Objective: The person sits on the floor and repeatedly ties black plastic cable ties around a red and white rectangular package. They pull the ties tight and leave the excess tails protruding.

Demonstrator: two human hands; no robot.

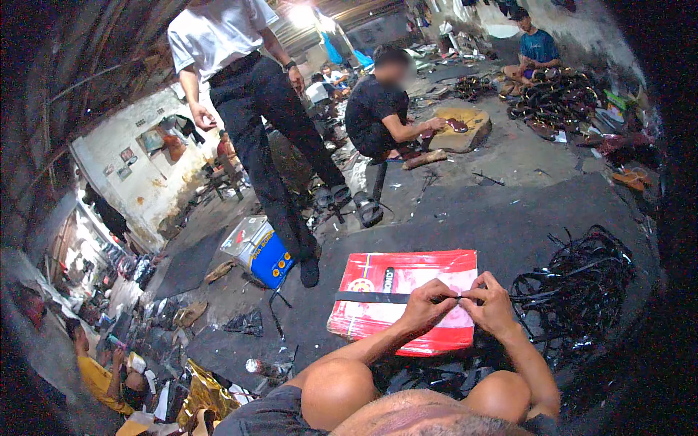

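Observation:
A red and white box [371, 320] with a glossy surface lies flat before my knees. Across its top runs a black strap [371, 297], from the left edge toward my hands. My left hand [429, 305] is closed in a pinch on the strap above the right half of the box. Fingertip to fingertip with it, my right hand [490, 304] also pinches the black strap near the box's right edge. The short piece between the fingers is too small to tell whether it is knotted. Right of my right hand lies a tangled heap of black straps [582, 280].
A blue and white carton [265, 254] stands to the left, beside a standing person [254, 109] in dark trousers. Farther off, a crouching person [378, 109] works at a yellowish block [469, 127]. A clear bottle [265, 368] and gold sheet [203, 392] lie near left.

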